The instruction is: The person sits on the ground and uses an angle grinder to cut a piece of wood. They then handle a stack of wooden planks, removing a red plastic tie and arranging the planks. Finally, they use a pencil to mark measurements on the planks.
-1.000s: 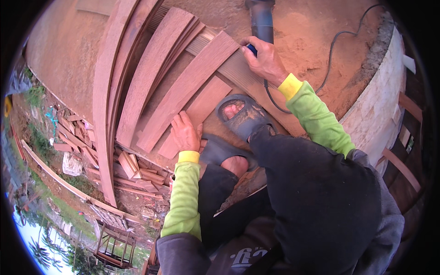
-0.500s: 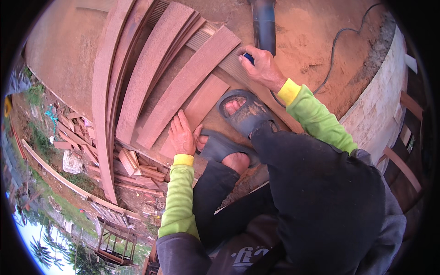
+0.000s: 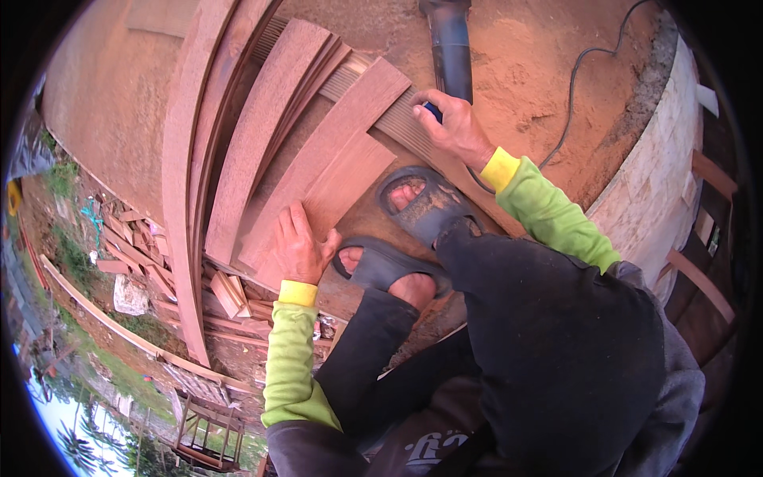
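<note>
My left hand [image 3: 297, 245] grips the near end of a short, straight reddish-brown board [image 3: 353, 176], fingers bent over its face and thumb at its right edge. This board lies partly over a curved board [image 3: 326, 135], along its right side. My right hand [image 3: 455, 129] is closed around a small dark-blue object [image 3: 433, 110]; most of it is hidden, so its kind does not show. That hand is just right of the curved board's far end, above a ribbed plank [image 3: 405, 119].
More curved boards [image 3: 266, 119] are stacked to the left. A dark cylindrical tool body [image 3: 451, 60] lies beyond my right hand, with a black cord [image 3: 574, 99] to its right. My sandalled feet [image 3: 417, 199] are close by the short board. Wood scraps [image 3: 131, 246] lie at the left.
My left hand has gone from lying flat to gripping the short board, which has shifted left, further over the curved board. My right hand keeps its hold on the blue object.
</note>
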A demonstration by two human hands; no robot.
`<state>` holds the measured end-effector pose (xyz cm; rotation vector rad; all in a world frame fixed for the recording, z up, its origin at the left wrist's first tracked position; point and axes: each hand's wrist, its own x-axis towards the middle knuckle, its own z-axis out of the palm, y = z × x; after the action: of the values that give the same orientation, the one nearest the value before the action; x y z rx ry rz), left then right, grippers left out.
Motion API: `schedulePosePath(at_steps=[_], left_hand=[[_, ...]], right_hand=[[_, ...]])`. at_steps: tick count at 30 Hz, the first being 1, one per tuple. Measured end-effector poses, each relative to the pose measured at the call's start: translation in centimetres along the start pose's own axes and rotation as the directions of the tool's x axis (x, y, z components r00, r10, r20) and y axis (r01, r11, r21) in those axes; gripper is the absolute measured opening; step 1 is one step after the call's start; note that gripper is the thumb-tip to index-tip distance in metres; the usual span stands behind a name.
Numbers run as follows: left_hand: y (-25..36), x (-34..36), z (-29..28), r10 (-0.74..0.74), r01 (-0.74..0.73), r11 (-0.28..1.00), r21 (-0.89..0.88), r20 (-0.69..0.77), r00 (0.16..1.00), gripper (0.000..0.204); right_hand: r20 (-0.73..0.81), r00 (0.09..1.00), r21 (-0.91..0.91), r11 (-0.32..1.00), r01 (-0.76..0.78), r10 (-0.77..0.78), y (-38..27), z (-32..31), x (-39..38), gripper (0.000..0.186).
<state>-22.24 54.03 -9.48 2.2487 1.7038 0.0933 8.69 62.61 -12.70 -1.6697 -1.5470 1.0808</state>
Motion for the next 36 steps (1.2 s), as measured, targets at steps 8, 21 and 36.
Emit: schedulePosePath(at_steps=[8,21,36], left_hand=[[4.2,9.8,1.1,-0.011,0.013,0.998,0.056,-0.043,0.999,0.074],[3.0,11.0,2.6,-0.097,0.096,0.994,0.05,0.015,0.995,0.08],[1.7,10.5,3.1,-0.137,0.137,0.991,0.003,0.026,0.99,0.076]], right_hand=[[-0.105,0.992,-0.089,0.994,0.061,-0.07,0.0,-0.2,2.2,0.024],[0.1,0.992,-0.361,0.926,0.11,-0.079,0.8,0.2,5.2,0.023],[0.363,0.93,-0.238,0.971,0.036,0.055,0.6,-2.4,9.8,0.022]])
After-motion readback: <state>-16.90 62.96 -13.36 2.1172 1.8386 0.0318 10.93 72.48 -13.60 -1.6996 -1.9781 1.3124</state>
